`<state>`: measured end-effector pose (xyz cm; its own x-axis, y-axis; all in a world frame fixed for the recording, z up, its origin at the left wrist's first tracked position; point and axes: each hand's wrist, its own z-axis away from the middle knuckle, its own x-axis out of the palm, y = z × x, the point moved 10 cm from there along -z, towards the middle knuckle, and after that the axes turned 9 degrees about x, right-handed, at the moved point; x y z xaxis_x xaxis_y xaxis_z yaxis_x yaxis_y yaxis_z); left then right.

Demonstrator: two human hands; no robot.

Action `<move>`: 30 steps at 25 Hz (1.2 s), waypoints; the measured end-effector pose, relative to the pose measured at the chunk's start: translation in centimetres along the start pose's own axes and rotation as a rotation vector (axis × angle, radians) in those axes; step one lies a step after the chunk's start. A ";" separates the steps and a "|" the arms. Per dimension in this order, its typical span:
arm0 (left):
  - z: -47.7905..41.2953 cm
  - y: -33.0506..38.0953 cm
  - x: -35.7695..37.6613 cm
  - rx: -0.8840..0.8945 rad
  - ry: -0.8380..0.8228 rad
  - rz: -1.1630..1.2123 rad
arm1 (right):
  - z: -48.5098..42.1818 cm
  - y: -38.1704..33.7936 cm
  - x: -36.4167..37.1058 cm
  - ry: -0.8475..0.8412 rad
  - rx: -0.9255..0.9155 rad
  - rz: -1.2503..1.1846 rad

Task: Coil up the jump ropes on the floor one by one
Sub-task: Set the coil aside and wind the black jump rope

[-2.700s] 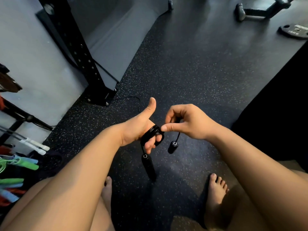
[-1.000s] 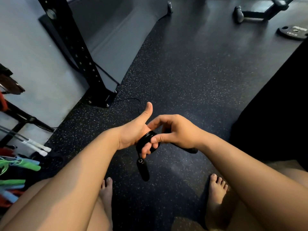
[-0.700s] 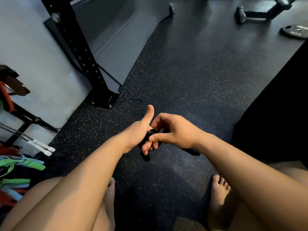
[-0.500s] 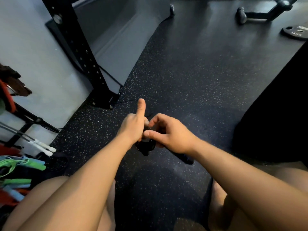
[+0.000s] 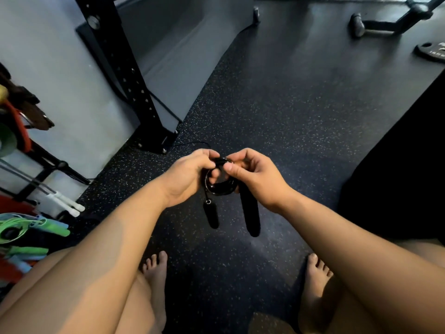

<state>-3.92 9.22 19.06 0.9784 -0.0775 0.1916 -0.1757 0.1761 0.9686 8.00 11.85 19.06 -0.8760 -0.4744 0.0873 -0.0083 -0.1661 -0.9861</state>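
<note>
A black jump rope (image 5: 220, 188) is wound into a small round coil held between both hands above the speckled floor. My left hand (image 5: 186, 175) grips the coil's left side with curled fingers. My right hand (image 5: 255, 175) pinches its top right with thumb and fingers. Two black handles hang down from the coil: a short one (image 5: 212, 214) on the left and a longer one (image 5: 250, 214) on the right.
A black rack post (image 5: 125, 75) stands bolted to the floor at the left, with a thin black cord (image 5: 192, 143) beside its base. Green and blue jump ropes (image 5: 31, 229) lie at the far left. A weight plate (image 5: 431, 53) and a dumbbell stand (image 5: 385, 20) sit far right. My bare feet (image 5: 156, 273) are below.
The coil has come off my left hand's fingers and now hangs as a free ring between both hands. My left thumb has folded down. Both handles now dangle below.
</note>
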 end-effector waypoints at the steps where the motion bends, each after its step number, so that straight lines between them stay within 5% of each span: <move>1: 0.4 0.4 -0.3 0.037 -0.003 -0.025 | 0.2 -0.3 0.1 0.010 -0.001 -0.015; 7: 5.0 1.4 -4.4 0.203 0.055 -0.305 | 1.3 -0.9 4.2 -0.043 0.002 -0.032; 15: 16.7 2.2 -16.8 0.224 0.455 -0.512 | -0.3 1.3 18.5 -0.238 0.060 0.092; 30: 32.0 -10.1 -43.3 0.033 1.184 -0.258 | -9.0 16.0 48.0 -0.533 0.272 0.218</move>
<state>-47.97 -20.59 6.07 0.4761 0.8416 -0.2552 0.0535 0.2619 0.9636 -38.53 -5.76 6.16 -0.4827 -0.8757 0.0159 0.3278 -0.1974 -0.9239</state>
